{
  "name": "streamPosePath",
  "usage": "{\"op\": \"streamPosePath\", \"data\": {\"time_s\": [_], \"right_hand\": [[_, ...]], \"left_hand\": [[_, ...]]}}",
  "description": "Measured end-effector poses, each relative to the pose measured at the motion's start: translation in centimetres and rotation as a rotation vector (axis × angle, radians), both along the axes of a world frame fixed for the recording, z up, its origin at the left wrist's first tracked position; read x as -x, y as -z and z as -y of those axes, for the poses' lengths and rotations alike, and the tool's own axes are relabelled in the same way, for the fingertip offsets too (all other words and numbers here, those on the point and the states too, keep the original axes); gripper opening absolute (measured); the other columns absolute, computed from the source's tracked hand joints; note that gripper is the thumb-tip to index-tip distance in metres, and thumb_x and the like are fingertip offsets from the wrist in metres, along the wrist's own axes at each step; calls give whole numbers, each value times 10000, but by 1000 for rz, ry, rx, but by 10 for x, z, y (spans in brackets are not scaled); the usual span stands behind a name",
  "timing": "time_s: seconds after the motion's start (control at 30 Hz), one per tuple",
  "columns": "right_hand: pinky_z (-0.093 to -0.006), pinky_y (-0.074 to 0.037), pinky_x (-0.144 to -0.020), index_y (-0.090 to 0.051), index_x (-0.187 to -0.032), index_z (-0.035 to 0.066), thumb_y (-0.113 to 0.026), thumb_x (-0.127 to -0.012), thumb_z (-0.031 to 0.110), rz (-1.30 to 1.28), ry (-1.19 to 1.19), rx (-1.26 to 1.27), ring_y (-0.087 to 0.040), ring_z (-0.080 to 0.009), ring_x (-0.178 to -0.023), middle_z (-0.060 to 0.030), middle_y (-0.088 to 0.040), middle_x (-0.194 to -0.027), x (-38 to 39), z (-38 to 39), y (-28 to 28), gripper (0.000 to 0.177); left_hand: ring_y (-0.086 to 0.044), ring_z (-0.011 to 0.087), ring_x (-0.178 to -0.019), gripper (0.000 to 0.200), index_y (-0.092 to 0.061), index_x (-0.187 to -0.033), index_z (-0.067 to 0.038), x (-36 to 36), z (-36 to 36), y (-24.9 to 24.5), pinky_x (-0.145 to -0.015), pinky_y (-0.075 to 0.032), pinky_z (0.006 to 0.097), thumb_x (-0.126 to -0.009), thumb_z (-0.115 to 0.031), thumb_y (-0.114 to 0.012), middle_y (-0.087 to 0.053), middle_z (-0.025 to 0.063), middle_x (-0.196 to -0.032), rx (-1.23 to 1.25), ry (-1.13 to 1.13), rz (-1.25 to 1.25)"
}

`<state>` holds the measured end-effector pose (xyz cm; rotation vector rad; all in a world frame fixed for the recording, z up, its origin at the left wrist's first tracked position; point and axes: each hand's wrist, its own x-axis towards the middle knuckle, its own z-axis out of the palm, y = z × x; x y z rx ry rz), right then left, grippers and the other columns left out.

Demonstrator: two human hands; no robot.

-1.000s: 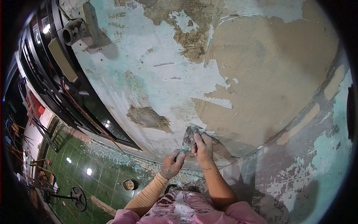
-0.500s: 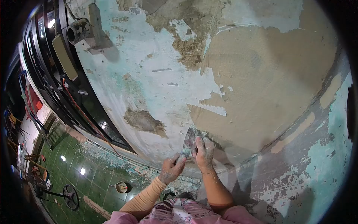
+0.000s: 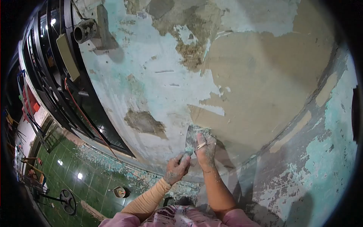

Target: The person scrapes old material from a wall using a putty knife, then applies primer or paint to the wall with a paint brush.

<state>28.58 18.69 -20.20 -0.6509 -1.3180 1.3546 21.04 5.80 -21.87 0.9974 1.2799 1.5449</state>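
Note:
My left hand (image 3: 176, 168) is wrapped round the handle of a wide scraper (image 3: 191, 137). The blade's front edge meets the wall (image 3: 166, 94). On the right side of the blade sits my right hand (image 3: 205, 152), gripping it with the thumb on its face and the other fingers hidden. Pale paint flakes lie along the blade's top and on my right hand, where one curled strip rests by the thumb. Ahead, white and turquoise paint borders a large bare tan patch (image 3: 253, 72). Dust coats both hands.
A dark-framed window (image 3: 89, 98) runs along the left, with a pipe end (image 3: 85, 31) jutting out above. Paint debris (image 3: 109, 162) covers the green tiled floor (image 3: 90, 185) by the wall. A small container (image 3: 120, 192) and a wheel (image 3: 68, 202) are at lower left.
More flakes are gathered on the blade, and a curled strip now shows by my right thumb. The scraper and both hands have shifted only slightly, and the view has moved a little.

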Motion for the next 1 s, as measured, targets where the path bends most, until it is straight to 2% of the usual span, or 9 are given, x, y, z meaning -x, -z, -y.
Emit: {"op": "streamPosePath", "data": {"time_s": [0.07,0.3,0.37,0.47,0.6,0.63,0.87,0.9,1.0], "right_hand": [[-299,-403,-574,-581,-810,23,-575,-969,221,145,14,-45,-492,-104,-676,-8,-544,-740,-10,6,4,254],[-369,-459,-683,-623,-905,-19,-565,-947,201,325,71,-279,-560,-185,-758,-56,-587,-796,-16,-4,26,231],[-388,-445,-649,-592,-835,-25,-566,-937,183,-211,69,146,-535,-180,-709,-77,-583,-756,1,3,20,233],[-366,-410,-603,-551,-770,-15,-561,-936,174,253,125,-278,-475,-153,-655,-59,-540,-685,-11,-2,-3,251],[-366,-417,-616,-559,-798,-30,-557,-927,184,203,106,-265,-477,-165,-657,-104,-544,-681,-4,6,-49,249],[-370,-435,-645,-588,-847,-38,-549,-924,170,247,49,-415,-500,-193,-663,-137,-564,-708,-10,4,-50,225],[-379,-417,-616,-569,-798,-34,-566,-941,204,256,67,-294,-466,-201,-639,-154,-537,-675,7,2,-81,277],[-329,-396,-612,-565,-763,-35,-564,-957,232,258,89,-295,-455,-120,-666,-30,-518,-664,7,-1,-75,329],[-324,-368,-578,-547,-736,-11,-562,-961,240,270,152,-355,-425,-111,-640,-6,-497,-656,2,9,-53,337]], "left_hand": [[-390,54,-488,259,-545,-905,-51,2,-6,7,-436,-307,247,-1028,-276,-515,-459,-29,-585,-45,47,190],[-430,68,-503,236,-591,-954,-36,-2,-4,2,-437,-353,268,-1007,-263,-551,-491,-21,-605,13,-12,108],[-444,68,-508,237,-607,-976,-34,2,-10,11,-445,-364,264,-998,-267,-567,-503,-21,-609,-51,5,49],[-447,65,-505,243,-588,-951,-46,-11,-1,0,-455,-353,244,-1003,-281,-562,-489,-31,-610,50,3,246],[-366,69,-450,246,-547,-920,-64,2,-14,-25,-408,-292,250,-1029,-279,-502,-442,-38,-587,-101,42,228],[-342,67,-436,227,-542,-926,-69,2,-10,-13,-399,-278,252,-1028,-269,-503,-441,-42,-598,-122,13,-3],[-356,57,-469,234,-543,-907,-80,8,-17,-41,-426,-283,246,-1027,-279,-513,-428,-53,-603,-146,20,273],[-375,52,-469,235,-551,-903,-76,12,-18,-41,-422,-277,244,-1026,-274,-517,-447,-46,-592,-177,60,293],[-387,53,-462,249,-555,-900,-73,3,-1,-32,-417,-270,242,-1027,-284,-519,-454,-35,-574,-40,23,318]]}}
